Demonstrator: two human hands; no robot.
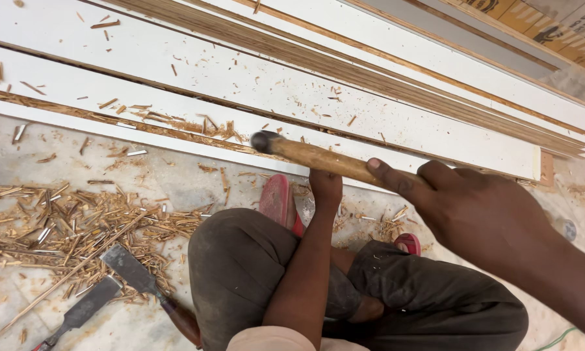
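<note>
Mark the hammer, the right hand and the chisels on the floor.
hammer [318,158]: head view, on the wooden handle.
right hand [481,211]: head view, back of the hand.
chisels [131,270]: head view, blade of the nearer one.

Hammer [305,154]: one. Chisels: two, a broad one [143,279] and a narrow one [78,313]. Red sandals: two [278,201] [407,243]. Hands: two [325,185] [474,208]. White boards [240,78]: several, stacked; count unclear.

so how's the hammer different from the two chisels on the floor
The hammer is held up in the right hand, over the white boards; the chisels lie untouched on the floor among wood chips. The hammer has a small dark rounded head; the chisels have flat grey blades. The hammer and at least one chisel have wooden handles.
</note>
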